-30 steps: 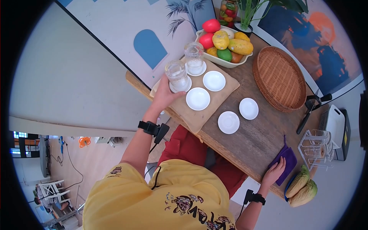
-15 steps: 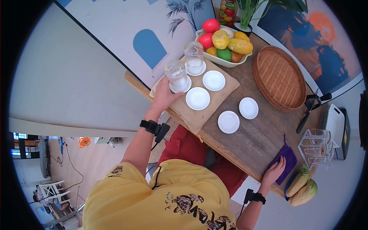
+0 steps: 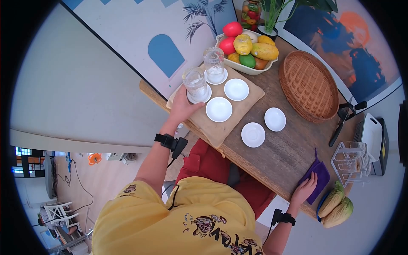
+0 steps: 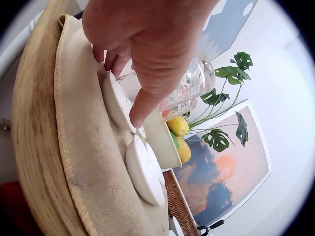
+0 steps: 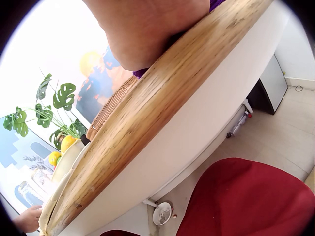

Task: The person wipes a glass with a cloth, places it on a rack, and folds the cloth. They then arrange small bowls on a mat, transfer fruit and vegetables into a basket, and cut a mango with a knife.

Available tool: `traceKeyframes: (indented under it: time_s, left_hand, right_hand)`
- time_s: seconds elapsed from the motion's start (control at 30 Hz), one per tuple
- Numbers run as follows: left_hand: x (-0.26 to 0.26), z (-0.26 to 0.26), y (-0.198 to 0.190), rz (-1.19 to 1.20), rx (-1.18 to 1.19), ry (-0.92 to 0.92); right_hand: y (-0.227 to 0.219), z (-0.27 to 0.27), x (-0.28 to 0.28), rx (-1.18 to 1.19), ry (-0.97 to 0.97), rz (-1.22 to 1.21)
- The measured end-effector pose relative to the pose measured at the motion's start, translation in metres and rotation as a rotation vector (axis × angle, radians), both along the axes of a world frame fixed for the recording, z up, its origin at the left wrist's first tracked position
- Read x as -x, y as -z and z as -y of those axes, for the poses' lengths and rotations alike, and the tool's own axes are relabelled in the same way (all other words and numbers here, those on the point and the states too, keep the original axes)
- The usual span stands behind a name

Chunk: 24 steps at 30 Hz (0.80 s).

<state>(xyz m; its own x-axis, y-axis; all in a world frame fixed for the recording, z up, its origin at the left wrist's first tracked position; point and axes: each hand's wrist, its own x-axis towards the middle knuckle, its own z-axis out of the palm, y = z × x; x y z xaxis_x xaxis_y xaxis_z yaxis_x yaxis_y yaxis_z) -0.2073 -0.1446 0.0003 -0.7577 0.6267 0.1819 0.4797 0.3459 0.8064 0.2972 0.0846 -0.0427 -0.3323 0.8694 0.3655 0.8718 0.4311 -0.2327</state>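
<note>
The left hand (image 3: pixel 182 107) pinches a shallow white dish (image 3: pixel 207 95) bearing a clear glass (image 3: pixel 194 80). The right hand (image 3: pixel 304 190) rests, fingers extended, on a purple drawstring pouch (image 3: pixel 321 180).

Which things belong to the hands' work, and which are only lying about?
Likely in the work:
near glass on white dish, at left hand
other glass and dishes
beige mat
purple cloth under right hand

Seemingly lying about:
fruit
wicker basket
cabbages

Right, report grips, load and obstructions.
Left grip on dish rim, glass standing on it. Right grip resting on purple pouch. Second glass, neighboring dish close by.
</note>
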Motion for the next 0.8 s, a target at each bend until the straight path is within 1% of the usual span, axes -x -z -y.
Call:
traceKeyframes:
  time_s: [0.03, 0.1, 0.13, 0.2, 0.27, 0.33, 0.4, 0.43, 0.5, 0.53, 0.6, 0.63, 0.67, 0.7, 0.73, 0.8]
  left_hand:
    - [0.000, 0.001, -0.003, -0.001, 0.000, 0.001]
    - [0.000, 0.003, -0.014, 0.184, -0.018, 0.027]
    - [0.001, 0.004, -0.020, 0.183, -0.018, 0.028]
    - [0.003, 0.004, -0.033, 0.348, -0.117, 0.033]
    - [0.005, 0.006, -0.045, 0.353, -0.094, 0.028]
    - [0.008, 0.008, -0.048, 0.355, -0.072, 0.020]
    - [0.009, 0.009, -0.046, 0.136, 0.015, 0.162]
    - [0.009, 0.010, -0.045, 0.135, 0.016, 0.163]
    - [0.008, 0.013, -0.045, 0.160, 0.164, 0.227]
    - [0.013, 0.018, -0.039, 0.159, 0.164, 0.230]
    - [0.036, 0.033, -0.018, 0.190, 0.166, 0.164]
    - [0.049, 0.037, -0.010, 0.188, 0.166, 0.163]
    - [0.066, 0.039, -0.003, 0.269, 0.085, 0.159]
    - [0.077, 0.036, -0.006, 0.349, 0.003, 0.155]
    - [0.087, 0.032, -0.008, 0.346, 0.004, 0.152]
    - [0.094, 0.016, -0.027, 0.462, 0.031, 0.056]
  right_hand:
    - [0.000, 0.000, 0.000, -0.003, -0.004, -0.001]
    - [0.001, -0.001, -0.001, -0.001, -0.003, -0.001]
    - [0.001, -0.001, -0.001, -0.001, -0.003, 0.001]
    - [0.001, -0.001, -0.001, -0.007, -0.004, 0.003]
    - [0.001, -0.001, -0.001, -0.012, -0.007, 0.004]
    - [0.001, -0.001, -0.001, -0.001, 0.004, 0.003]
    - [0.002, -0.001, 0.000, 0.005, 0.008, 0.000]
    - [0.002, -0.001, 0.000, 0.011, 0.014, 0.000]
    - [0.002, -0.001, -0.001, 0.005, 0.007, -0.004]
    - [0.002, -0.001, -0.002, -0.001, -0.003, -0.006]
    - [0.002, 0.000, -0.002, -0.002, 0.001, 0.001]
    - [0.002, 0.000, -0.002, -0.003, 0.002, 0.007]
    - [0.003, -0.001, -0.002, -0.003, 0.000, 0.005]
    - [0.003, -0.001, -0.002, -0.007, -0.001, 0.007]
    - [0.003, -0.001, -0.002, -0.011, -0.003, 0.007]
    - [0.002, -0.001, -0.001, -0.010, -0.002, 0.005]
